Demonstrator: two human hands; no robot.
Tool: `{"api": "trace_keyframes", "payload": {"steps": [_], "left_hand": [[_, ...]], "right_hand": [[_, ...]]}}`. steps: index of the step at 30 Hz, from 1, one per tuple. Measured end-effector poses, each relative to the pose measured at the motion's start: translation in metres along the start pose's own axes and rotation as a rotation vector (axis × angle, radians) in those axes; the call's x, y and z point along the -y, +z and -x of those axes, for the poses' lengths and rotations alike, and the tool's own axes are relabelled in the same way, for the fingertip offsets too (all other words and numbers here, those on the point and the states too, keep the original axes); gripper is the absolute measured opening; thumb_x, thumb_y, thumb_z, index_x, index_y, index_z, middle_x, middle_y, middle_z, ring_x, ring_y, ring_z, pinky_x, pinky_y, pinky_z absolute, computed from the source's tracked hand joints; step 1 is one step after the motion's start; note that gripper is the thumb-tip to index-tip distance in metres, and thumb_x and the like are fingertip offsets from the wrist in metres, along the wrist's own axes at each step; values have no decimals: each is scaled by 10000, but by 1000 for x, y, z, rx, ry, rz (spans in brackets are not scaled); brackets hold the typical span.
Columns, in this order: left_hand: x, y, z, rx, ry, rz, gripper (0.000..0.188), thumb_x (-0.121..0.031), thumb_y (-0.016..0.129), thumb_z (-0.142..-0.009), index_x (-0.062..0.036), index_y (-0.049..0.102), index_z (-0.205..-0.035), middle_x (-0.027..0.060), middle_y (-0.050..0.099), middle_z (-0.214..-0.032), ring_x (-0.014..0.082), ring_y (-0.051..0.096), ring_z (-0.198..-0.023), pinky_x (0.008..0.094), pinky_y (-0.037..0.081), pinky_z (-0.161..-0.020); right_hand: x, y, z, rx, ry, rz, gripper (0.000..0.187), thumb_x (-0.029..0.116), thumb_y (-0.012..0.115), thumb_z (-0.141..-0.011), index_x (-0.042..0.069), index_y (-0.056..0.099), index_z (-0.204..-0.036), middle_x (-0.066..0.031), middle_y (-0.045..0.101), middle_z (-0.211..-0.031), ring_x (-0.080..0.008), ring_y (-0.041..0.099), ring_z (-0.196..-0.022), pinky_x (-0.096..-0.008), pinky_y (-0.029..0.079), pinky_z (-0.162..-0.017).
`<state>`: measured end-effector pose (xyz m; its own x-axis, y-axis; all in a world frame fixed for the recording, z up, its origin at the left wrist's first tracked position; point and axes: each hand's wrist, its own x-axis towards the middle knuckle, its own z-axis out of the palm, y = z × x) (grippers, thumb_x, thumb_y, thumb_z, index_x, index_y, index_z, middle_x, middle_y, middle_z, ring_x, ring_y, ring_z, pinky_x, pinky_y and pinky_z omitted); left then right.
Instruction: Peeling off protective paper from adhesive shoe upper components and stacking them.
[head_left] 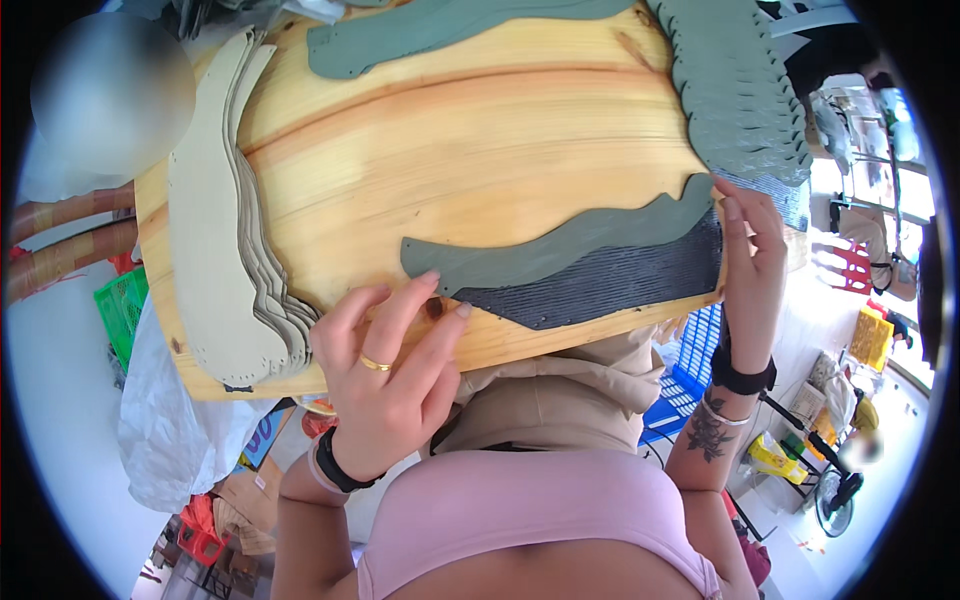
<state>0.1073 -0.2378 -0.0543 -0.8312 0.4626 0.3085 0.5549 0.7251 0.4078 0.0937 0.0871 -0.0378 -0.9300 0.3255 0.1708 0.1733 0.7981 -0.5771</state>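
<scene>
A curved grey-green leather-like piece lies near the front edge of a wooden table. Its lower side overlaps a black ribbed sheet. My left hand, wearing a gold ring, has its fingers spread, with one fingertip touching the piece's left end and another near the sheet's left tip. At the opposite end my right hand is closed, its fingertips pinching the piece's right corner. That thumb is partly hidden.
Stacked cream curved pieces line the table's left side. Overlapping grey-green pieces cover the far right corner, and another green strip lies along the far edge. A blue plastic crate stands below the front edge.
</scene>
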Motion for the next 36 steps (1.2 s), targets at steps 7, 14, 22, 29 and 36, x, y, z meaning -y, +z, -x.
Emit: {"api": "trace_keyframes", "payload": {"steps": [7, 14, 22, 29, 36], "left_hand": [[-10, -10, 3, 45, -36, 45, 307, 22, 653, -740, -86, 721, -1019, 105, 577, -1241, 352, 452, -1118, 432, 407, -934], [-15, -23, 30, 48, -51, 21, 286, -13, 669, -743, -82, 726, -1015, 117, 569, -1226, 367, 457, -1132, 465, 397, -956], [-19, -17, 41, -10, -28, -50, 308, -37, 676, -745, -108, 727, -1040, 107, 553, -1250, 367, 446, -1152, 457, 412, -917], [-39, -15, 21, -22, 29, -115, 300, -97, 682, -760, -104, 719, -1058, 145, 521, -1265, 387, 406, -1191, 485, 351, -998], [-125, 22, -76, -112, 197, -22, 368, -233, 716, -791, -108, 683, -1134, 190, 462, -1308, 402, 375, -1224, 517, 319, -1003]], "right_hand": [[4, -6, 1, 124, 197, -363, 149, 93, 591, -941, 14, 643, -1056, -28, 629, -942, -107, 561, -878, -239, 434, -790], [7, -22, -3, 424, 172, -486, 138, 67, 597, -937, 10, 631, -1058, 9, 623, -885, -29, 534, -799, -174, 405, -706], [19, -31, -5, 490, 313, -799, 152, 116, 614, -950, -23, 660, -993, 10, 645, -858, -28, 539, -823, -184, 417, -751], [-21, -53, -4, 491, 235, -903, 159, 142, 622, -950, -10, 665, -965, 39, 632, -866, -36, 543, -839, -195, 413, -790], [-117, -131, -20, 144, 316, -993, 202, 189, 559, -991, 8, 640, -1023, 2, 646, -930, -73, 585, -865, -224, 455, -804]]}}
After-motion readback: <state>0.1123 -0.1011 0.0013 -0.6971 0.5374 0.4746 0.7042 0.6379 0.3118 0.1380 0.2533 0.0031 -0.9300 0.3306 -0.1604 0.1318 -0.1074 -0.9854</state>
